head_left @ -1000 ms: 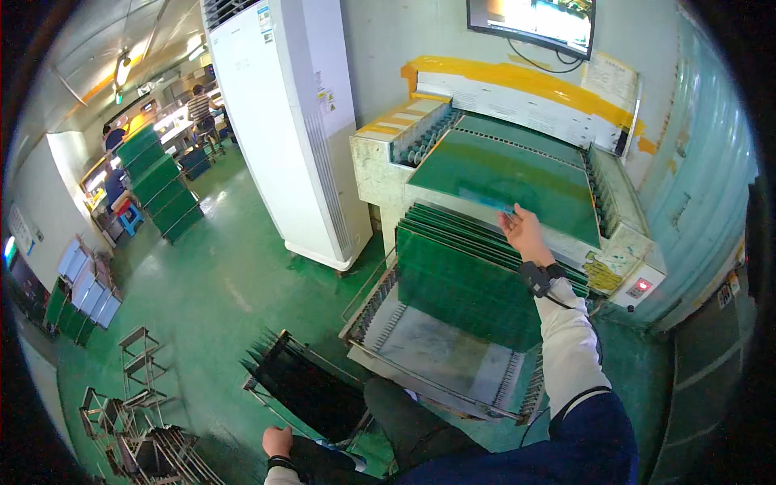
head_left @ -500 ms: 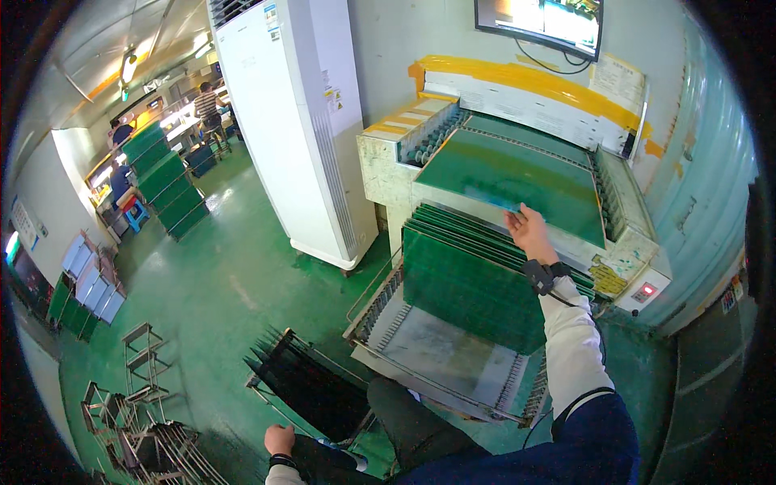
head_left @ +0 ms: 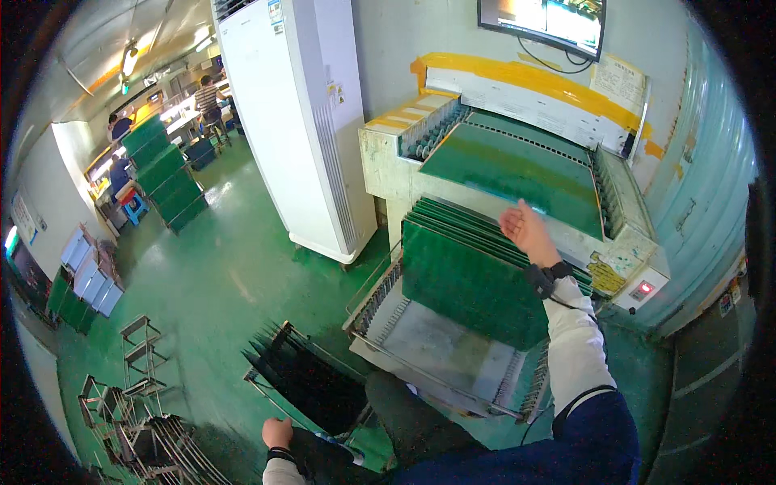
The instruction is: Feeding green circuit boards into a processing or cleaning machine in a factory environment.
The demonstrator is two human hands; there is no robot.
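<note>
Drawn slightly back from a flat green rectangular panel (head_left: 517, 174) since a second earlier, a worker's bare right hand (head_left: 529, 232) is at its near edge. From left: the bare left hand (head_left: 277, 433) is curled, its grip impossible to tell, near a metal-framed rack of thin black sheets (head_left: 303, 388); upright dark-green panels (head_left: 469, 283) stand in a grey slotted rack (head_left: 428, 335); beyond, the flat panel lies on a pale, boxy roller machine (head_left: 384, 166), long axis crosswise, long edge facing the worker. Seemingly thin, stiff and slick, it looks best held by its edges. The right fingers are parted, contact unclear.
</note>
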